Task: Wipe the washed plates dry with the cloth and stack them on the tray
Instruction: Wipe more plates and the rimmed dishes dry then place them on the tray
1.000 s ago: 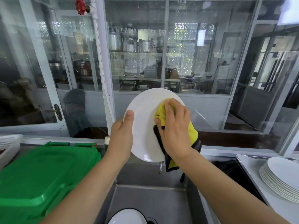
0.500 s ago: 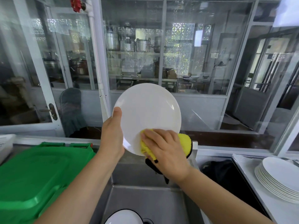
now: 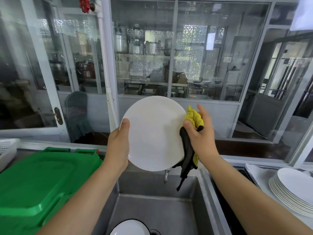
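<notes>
Round white ceramic plate [image 3: 155,133] held upright above the stainless steel sink [image 3: 159,207], face toward the camera. Left hand [image 3: 118,146] grips its left rim, thumb on the front face, fingers hidden behind. Right hand [image 3: 199,133] pinches the bunched yellow-and-black microfibre cloth [image 3: 191,138] against the plate's right rim; the cloth's dark tail hangs toward the sink.

Step in hand, by my reading: drying the rim and right edge. To do it well, work the cloth round the whole rim, thumb on the front and fingers on the back, while the left hand turns the plate; finish with the patch under the left thumb. The bunched cloth would cover more if spread.

Surroundings: stack of dried white plates [image 3: 294,192] on the steel tray [image 3: 254,173] at far right, on the desk beside the sink. A dark gap lies between sink and tray. Another white dish with a dark rim [image 3: 130,228] sits in the sink bottom, presumably still to dry. Green plastic lid [image 3: 42,180] at left, white basket [image 3: 6,150] beyond it. Chrome tap [image 3: 166,175] pokes out just below the plate; lowering the plate could knock it.
</notes>
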Action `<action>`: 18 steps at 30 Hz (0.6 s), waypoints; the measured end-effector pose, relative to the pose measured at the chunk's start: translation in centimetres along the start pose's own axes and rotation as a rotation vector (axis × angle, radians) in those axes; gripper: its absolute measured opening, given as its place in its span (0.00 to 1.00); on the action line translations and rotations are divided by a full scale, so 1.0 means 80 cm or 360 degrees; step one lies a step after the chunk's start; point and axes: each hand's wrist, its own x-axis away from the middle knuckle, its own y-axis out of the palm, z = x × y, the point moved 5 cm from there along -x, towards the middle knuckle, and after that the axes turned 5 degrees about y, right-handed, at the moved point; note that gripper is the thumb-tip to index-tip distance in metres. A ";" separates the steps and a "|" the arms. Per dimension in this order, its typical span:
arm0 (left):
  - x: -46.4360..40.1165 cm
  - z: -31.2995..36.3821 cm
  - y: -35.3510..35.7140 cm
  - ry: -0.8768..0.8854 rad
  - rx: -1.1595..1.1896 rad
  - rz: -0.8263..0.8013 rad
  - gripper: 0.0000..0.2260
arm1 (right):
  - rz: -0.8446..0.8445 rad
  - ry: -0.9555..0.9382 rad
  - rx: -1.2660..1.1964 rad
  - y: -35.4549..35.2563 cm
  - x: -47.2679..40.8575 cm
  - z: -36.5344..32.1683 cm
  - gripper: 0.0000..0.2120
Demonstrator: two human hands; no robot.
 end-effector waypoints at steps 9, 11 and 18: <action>-0.010 -0.033 -0.020 -0.0191 -0.0373 0.0018 0.18 | -0.0046 0.0259 -0.0281 0.012 0.012 -0.004 0.14; -0.011 -0.040 -0.019 -0.0350 -0.0554 0.0006 0.23 | -0.0002 -0.0006 -0.0159 0.012 0.020 -0.020 0.19; 0.027 -0.029 0.023 -0.0814 0.0369 -0.0228 0.26 | 0.0144 -0.1156 0.0896 0.034 0.075 -0.043 0.20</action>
